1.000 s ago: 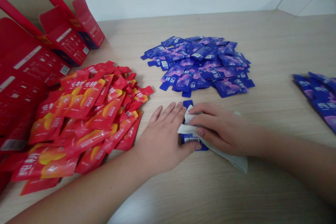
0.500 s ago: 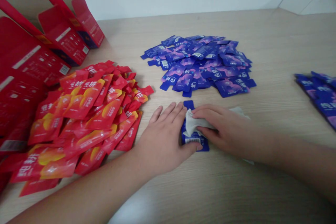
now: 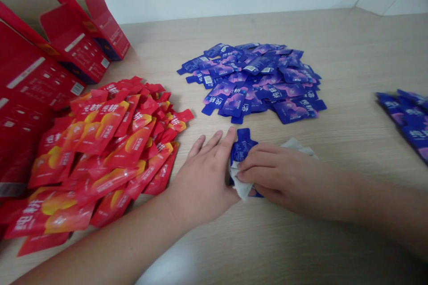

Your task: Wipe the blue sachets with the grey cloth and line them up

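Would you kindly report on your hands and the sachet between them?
Right hand holding white cloth over blue sachet. Left hand spread along its left side. Cloth and right hand hide sachet's lower part.

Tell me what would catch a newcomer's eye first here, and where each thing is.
The bright heap of red and orange packets stands out first, spread on the picture's left beside the tall red boxes. Beyond the hands, near the middle, lies a heap of blue and purple packets. Below that heap, the right hand holds a white cloth against a single blue packet, with the left hand spread at its left edge.
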`<state>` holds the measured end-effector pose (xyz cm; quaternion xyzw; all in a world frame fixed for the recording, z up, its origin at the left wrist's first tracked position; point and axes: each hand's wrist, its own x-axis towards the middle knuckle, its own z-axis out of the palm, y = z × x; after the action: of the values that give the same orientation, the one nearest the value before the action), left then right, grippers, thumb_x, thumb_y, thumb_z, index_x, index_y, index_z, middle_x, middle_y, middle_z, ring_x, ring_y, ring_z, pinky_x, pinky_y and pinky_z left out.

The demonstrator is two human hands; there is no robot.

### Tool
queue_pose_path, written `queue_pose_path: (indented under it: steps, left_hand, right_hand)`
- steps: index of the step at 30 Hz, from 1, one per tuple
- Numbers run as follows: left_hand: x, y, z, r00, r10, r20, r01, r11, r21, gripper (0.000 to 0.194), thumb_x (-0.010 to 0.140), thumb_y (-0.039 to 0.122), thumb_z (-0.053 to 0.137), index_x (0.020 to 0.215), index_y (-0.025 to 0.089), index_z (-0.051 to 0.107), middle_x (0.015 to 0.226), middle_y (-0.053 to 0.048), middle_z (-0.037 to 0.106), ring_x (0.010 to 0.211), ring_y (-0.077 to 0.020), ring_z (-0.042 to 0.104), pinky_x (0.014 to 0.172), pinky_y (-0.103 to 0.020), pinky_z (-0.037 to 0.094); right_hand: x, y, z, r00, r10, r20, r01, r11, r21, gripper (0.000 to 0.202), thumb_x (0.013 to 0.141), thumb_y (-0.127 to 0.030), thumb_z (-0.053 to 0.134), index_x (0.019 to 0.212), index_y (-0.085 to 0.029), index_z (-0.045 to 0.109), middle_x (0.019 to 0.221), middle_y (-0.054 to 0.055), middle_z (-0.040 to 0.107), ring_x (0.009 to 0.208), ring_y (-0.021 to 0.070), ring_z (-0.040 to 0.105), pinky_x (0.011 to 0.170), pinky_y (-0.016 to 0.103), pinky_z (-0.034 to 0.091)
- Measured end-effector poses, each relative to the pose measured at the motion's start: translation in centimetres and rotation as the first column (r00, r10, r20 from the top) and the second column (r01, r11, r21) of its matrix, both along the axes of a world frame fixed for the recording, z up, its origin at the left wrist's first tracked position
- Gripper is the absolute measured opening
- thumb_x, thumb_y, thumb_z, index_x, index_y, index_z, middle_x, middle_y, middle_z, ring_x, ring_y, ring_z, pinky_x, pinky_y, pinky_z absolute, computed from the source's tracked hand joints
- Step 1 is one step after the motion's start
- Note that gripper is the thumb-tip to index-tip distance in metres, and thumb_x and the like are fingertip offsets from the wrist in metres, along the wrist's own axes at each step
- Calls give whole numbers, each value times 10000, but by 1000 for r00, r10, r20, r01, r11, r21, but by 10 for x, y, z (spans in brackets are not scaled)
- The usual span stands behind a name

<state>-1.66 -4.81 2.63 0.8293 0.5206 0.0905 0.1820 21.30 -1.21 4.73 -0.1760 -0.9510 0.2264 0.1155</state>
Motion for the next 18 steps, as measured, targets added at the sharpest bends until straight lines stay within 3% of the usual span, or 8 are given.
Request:
queue_pose_path:
  steps: [3,7,13,18]
  left_hand:
    - [0,1,1,1000,-15,12,15,1000,6,1069,849,542,788,1689,172,240,1709,-185,443,1632,-361,345,1342,-609,223]
    - [1,2,2,1000,-7,28,7,1000,11,1105,873,651,795,1704,200,223,1741,-165,395,1634,-378,336,1339,-622,218]
    - [1,1,4,1000,-10,15,10,1000,5,1095,926,689,732,1726,178,186,1745,-170,385,1641,-385,315,1345,-626,182]
    - [-3,-1,3,990,-131,-56,133,991,15,1326,797,858,743,1731,120,157,1772,-211,298,1665,-430,208,1353,-629,123]
  right_hand:
    - [-2,3,-2,1000,-14,-12,14,999,41,206,984,-96,641,1061,-214,791,1089,61,785,1062,247,689,979,415,570]
    - [1,9,-5,995,-88,-52,93,991,96,203,1012,-117,618,1090,-203,786,1127,89,776,1074,245,706,1006,413,571]
    - [18,38,-19,975,-216,-60,223,951,213,248,1010,-133,584,1171,-182,767,1175,130,763,1090,278,713,977,448,599]
    - [28,54,-32,948,-301,-107,319,914,250,278,991,-175,619,1245,-180,729,1237,141,744,1210,323,677,1042,519,581]
